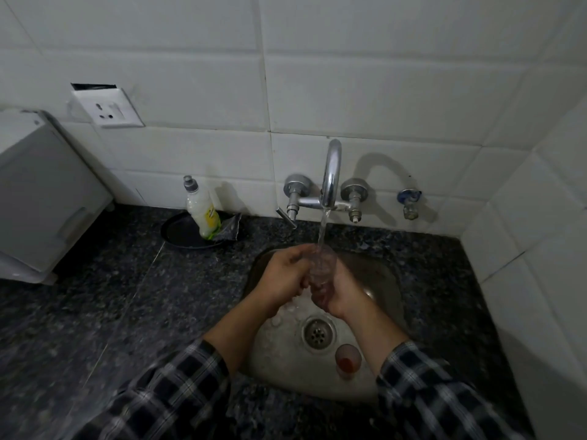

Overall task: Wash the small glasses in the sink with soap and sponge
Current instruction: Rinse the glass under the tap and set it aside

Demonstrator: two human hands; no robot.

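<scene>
Rinsing 1 of 2 glasses

The soap bottle stands on a tray left of the faucet; a small glass sits in the sink, right of the drain.

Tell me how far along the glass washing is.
In hand: a small clear glass, held by the left hand and right hand under the chrome tap's running water. Left: a second small glass with red residue standing in the steel sink. No finished glasses visible.
</scene>
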